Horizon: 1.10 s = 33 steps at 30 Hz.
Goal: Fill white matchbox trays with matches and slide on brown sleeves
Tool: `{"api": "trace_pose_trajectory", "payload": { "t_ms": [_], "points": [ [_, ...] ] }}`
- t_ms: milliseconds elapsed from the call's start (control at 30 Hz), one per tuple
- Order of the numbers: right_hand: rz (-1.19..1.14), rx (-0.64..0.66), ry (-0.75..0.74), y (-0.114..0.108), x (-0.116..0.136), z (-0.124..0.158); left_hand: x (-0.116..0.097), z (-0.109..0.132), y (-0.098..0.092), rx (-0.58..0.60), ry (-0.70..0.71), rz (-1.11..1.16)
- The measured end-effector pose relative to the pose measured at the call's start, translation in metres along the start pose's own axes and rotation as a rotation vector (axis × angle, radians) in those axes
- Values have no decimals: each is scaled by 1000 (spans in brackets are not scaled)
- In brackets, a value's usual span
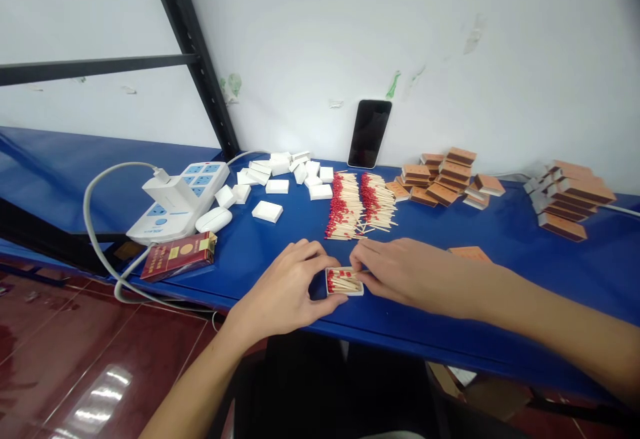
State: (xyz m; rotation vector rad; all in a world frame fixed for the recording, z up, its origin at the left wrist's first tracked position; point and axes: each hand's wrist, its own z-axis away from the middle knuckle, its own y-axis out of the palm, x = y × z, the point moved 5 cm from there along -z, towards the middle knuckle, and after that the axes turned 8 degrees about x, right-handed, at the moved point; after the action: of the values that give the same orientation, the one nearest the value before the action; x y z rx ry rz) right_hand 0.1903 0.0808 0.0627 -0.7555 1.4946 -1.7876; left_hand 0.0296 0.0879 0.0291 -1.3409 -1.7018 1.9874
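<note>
White tray (353, 293), between the hands, contains matches (341, 283). Left hand (295, 284): thumb and fingers gripping one end. Right hand (395, 264): fingers bunched at the opposite end; cannot tell whether a match is held. Judged: filling well along; two match piles (346, 205) beyond the hands remain. Brown boxes (455, 171) beyond right hand: contents unverified.

I see blue shelf (295, 229) bearing match piles (346, 207); left of piles, white boxes (277, 187), power strip (165, 223); right, orange matchboxes (455, 171).
</note>
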Motion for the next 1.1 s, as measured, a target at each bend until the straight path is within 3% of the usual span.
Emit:
{"api": "trace_pose_trajectory", "payload": {
  "t_ms": [467,667,767,900,1100],
  "points": [
    [84,8,-30,7,12,-11,-1,1,0,-13,15,-11],
    [-117,75,-1,3,18,-22,-1,-1,-1,-8,13,-16],
    [-192,39,37,3,17,-21,-1,0,-1,-15,13,-15],
    [-213,-22,18,4,18,-15,-1,0,-1,-19,15,-7],
    [-161,-14,67,5,15,-18,-1,0,-1,-26,27,-16]
  ]
}}
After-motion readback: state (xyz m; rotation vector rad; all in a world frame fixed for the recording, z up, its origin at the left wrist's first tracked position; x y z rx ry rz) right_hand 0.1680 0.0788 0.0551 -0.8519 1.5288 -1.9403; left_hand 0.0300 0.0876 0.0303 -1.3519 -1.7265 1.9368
